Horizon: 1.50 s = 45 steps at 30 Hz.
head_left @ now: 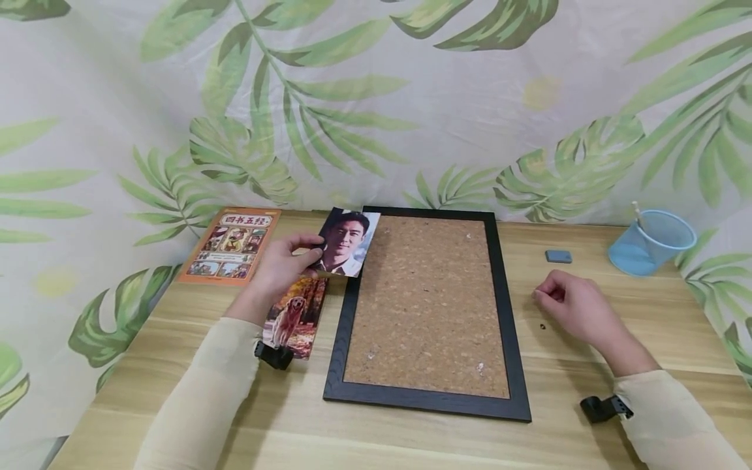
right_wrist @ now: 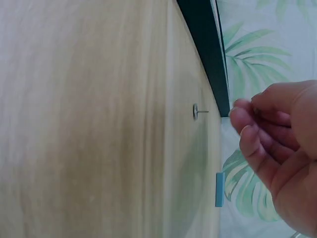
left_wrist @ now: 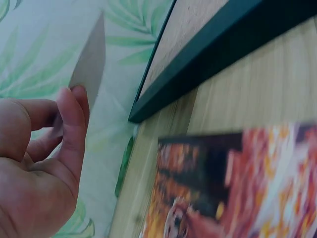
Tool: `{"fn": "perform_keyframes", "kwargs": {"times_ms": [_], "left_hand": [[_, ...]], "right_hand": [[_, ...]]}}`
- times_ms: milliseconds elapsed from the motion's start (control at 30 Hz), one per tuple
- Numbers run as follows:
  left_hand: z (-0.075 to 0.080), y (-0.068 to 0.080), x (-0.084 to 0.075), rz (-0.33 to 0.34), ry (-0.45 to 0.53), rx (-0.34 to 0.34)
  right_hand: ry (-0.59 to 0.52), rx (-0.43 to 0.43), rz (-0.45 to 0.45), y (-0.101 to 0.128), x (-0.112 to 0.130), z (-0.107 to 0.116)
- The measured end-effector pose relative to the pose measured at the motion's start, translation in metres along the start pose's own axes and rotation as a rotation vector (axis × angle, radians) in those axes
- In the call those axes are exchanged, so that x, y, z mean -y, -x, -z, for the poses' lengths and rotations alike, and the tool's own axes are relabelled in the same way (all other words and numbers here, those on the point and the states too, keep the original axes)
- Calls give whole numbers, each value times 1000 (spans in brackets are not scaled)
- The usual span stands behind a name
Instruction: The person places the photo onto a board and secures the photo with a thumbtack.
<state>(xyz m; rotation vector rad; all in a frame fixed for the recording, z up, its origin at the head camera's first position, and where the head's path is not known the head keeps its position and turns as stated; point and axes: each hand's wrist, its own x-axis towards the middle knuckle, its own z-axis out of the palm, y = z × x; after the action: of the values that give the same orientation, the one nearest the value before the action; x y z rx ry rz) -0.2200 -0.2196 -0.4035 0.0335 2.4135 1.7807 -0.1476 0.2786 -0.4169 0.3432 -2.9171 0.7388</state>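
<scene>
Glossy portrait photo (head_left: 345,242) is pinched by the left hand (head_left: 286,264) above the cork board's (head_left: 427,307) left frame edge. Loosely curled and holding nothing, the right hand (head_left: 578,310) is rested on the bench (head_left: 587,418), near a thumbtack (right_wrist: 199,111).

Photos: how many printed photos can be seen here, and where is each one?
2. The portrait photo is held in the left hand above the cork board's left edge. The dog photo lies on the table under that arm, perhaps covering others.
</scene>
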Motion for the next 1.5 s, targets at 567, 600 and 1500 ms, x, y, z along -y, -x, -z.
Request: {"fn": "perform_keyframes", "kwargs": {"times_ms": [567, 600, 1500], "left_hand": [[-55, -8, -23, -94, -164, 185], [-58, -9, -23, -104, -176, 204], [-122, -40, -25, -213, -519, 425]], "right_hand": [[-214, 12, -56, -2, 11, -8], [-224, 12, -63, -2, 11, -9], [-361, 69, 9, -17, 29, -18]]}}
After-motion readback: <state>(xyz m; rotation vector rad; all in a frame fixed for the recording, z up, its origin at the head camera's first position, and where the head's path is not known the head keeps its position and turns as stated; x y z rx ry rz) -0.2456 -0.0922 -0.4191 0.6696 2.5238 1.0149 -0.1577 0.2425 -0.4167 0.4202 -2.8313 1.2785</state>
